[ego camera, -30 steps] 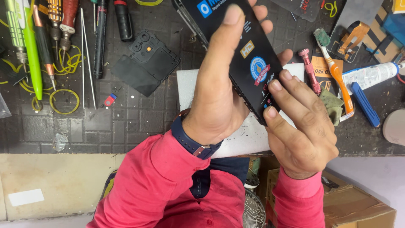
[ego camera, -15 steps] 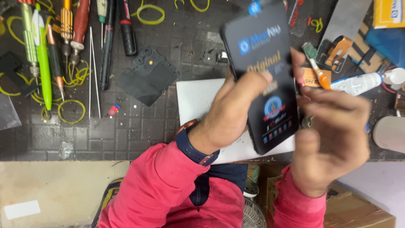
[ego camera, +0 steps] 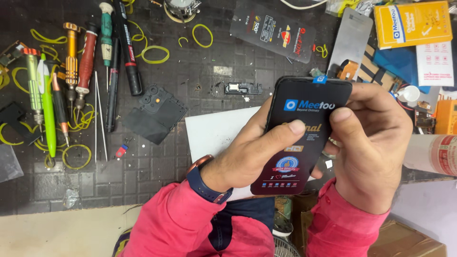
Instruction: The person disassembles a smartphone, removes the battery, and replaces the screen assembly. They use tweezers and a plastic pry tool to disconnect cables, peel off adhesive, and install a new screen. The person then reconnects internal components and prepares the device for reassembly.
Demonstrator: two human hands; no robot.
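We note screwdrivers (ego camera: 78,62) and tweezers (ego camera: 98,114) lined up at left, yellow rubber bands (ego camera: 154,54) scattered nearby, a black back cover (ego camera: 154,114) beside a white sheet (ego camera: 216,131); an orange box (ego camera: 412,24) lies top right; what is possibly a small circuit strip (ego camera: 243,88) lies mid-mat.

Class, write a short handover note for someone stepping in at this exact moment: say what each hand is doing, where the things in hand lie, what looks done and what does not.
Left hand: grips the black phone screen from its left edge, thumb laid across the protective film on its face.
Right hand: holds the right edge, thumb on the film too.
Position: screen held above the dark grid mat, over a white sheet.
Nearby: a black back cover lies left of the sheet; screwdrivers and tweezers lie at far left.
Done: screen is out of any box, in hand.
Left: printed film and blue pull tab still on.
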